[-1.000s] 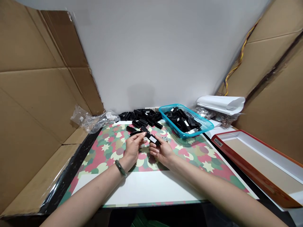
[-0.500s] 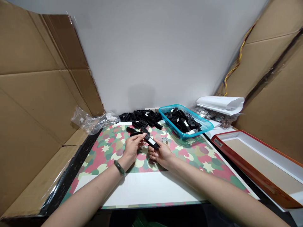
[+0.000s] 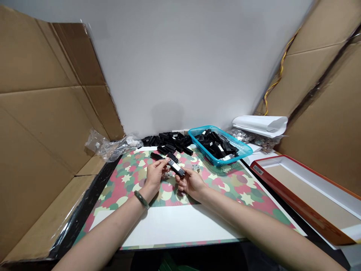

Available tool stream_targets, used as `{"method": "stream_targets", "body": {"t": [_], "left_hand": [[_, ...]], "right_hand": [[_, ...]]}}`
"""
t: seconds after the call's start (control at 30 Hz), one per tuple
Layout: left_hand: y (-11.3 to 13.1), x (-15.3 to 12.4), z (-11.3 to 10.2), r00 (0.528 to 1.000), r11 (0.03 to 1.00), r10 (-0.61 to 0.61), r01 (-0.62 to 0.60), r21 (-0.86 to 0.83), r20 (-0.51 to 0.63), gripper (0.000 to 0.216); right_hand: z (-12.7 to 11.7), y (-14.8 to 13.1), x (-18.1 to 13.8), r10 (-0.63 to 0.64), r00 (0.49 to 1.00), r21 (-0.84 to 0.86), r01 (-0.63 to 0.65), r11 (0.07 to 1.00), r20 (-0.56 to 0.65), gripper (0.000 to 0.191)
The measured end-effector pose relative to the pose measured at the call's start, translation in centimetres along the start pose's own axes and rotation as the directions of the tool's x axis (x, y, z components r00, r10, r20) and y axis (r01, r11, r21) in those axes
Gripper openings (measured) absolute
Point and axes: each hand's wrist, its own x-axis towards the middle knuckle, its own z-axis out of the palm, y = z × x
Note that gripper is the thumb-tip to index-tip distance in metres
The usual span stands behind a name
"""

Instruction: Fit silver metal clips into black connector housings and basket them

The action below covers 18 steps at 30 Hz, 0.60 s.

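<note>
A black plastic connector block (image 3: 176, 167) with a white label sits between my hands above the camouflage-patterned mat (image 3: 248, 188). My right hand (image 3: 190, 183) grips it from below and at its far end. My left hand (image 3: 154, 175) pinches its near end with the fingertips, though the exact grip is small and hard to see. A jade bangle (image 3: 141, 199) circles my left wrist. More black blocks (image 3: 156, 155) lie just beyond my left hand, and small metal parts (image 3: 195, 167) lie beyond my right.
A heap of black blocks (image 3: 166, 140) lies at the mat's far edge beside a blue plastic basket (image 3: 217, 146) full of them. Bags of metal parts (image 3: 242, 134), a white paper roll (image 3: 261, 126) and a red-edged tray (image 3: 299, 197) are to the right. Cardboard sheets (image 3: 42, 113) line the left.
The labelled block has shifted left, and its near end now meets my left fingertips. My hands are closer together. The view has tilted slightly.
</note>
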Motion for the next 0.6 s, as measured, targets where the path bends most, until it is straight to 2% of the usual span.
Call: {"method": "stream_targets", "body": {"t": [0.07, 0.13, 0.17, 0.23, 0.3, 0.33, 0.4, 0.43, 0.47, 0.5, 0.53, 0.6], "left_hand": [[0.0, 0.2, -0.1, 1.0, 1.0, -0.001, 0.002, 0.007, -0.007, 0.036], [0.2, 0.4, -0.4, 0.999, 0.999, 0.016, -0.015, 0.033, -0.027, 0.041], [0.3, 0.5, -0.6, 0.999, 0.998, 0.029, -0.027, 0.054, -0.041, 0.044], [0.5, 0.9, -1.1, 0.996, 0.994, 0.053, -0.047, 0.098, -0.066, 0.048], [0.7, 1.2, -1.5, 0.994, 0.993, 0.052, -0.042, 0.107, -0.099, 0.052], [0.7, 1.4, -1.7, 0.994, 0.994, 0.055, -0.044, 0.104, -0.098, 0.053], [0.7, 1.6, -2.0, 0.992, 0.992, 0.074, -0.062, 0.113, -0.105, 0.054], [0.7, 1.7, -2.1, 0.991, 0.99, 0.084, -0.071, 0.124, -0.103, 0.054], [0.7, 1.7, -2.1, 0.991, 0.987, 0.093, -0.079, 0.139, -0.098, 0.054], [0.7, 1.7, -2.1, 0.991, 0.984, 0.101, -0.086, 0.155, -0.092, 0.054], [0.6, 1.7, -2.1, 0.99, 0.98, 0.112, -0.096, 0.172, -0.086, 0.053], [0.5, 1.8, -2.2, 0.984, 0.968, 0.156, -0.134, 0.212, -0.087, 0.049]], "right_hand": [[0.1, -0.2, 0.0, -0.045, 0.999, -0.03, 0.044, 0.999, -0.024, 0.034], [0.3, -0.9, -0.1, -0.176, 0.981, -0.103, 0.167, 0.981, -0.083, 0.032], [0.3, -1.4, -0.2, -0.272, 0.956, -0.177, 0.25, 0.952, -0.112, 0.031], [0.0, -3.1, -0.7, -0.51, 0.849, -0.398, 0.425, 0.813, -0.137, 0.031], [-0.7, -5.5, -1.3, -0.737, 0.67, -0.65, 0.521, 0.554, -0.091, 0.035], [-1.2, -6.8, -1.6, -0.816, 0.576, -0.755, 0.512, 0.409, -0.052, 0.036], [-2.3, -9.6, -2.2, -0.906, 0.423, -0.905, 0.391, 0.166, 0.017, 0.036], [-2.9, -10.9, -2.4, -0.929, 0.369, -0.958, 0.276, 0.073, 0.036, 0.037], [-3.5, -12.1, -2.6, -0.937, 0.347, -0.992, 0.126, 0.0, 0.044, 0.039], [-4.1, -13.1, -2.6, -0.935, 0.352, -0.998, -0.03, -0.053, 0.04, 0.04], [-4.5, -13.9, -2.6, -0.925, 0.379, -0.981, -0.165, -0.101, 0.031, 0.041], [-5.3, -14.6, -2.4, -0.885, 0.466, -0.921, -0.338, -0.193, 0.015, 0.041]]}}
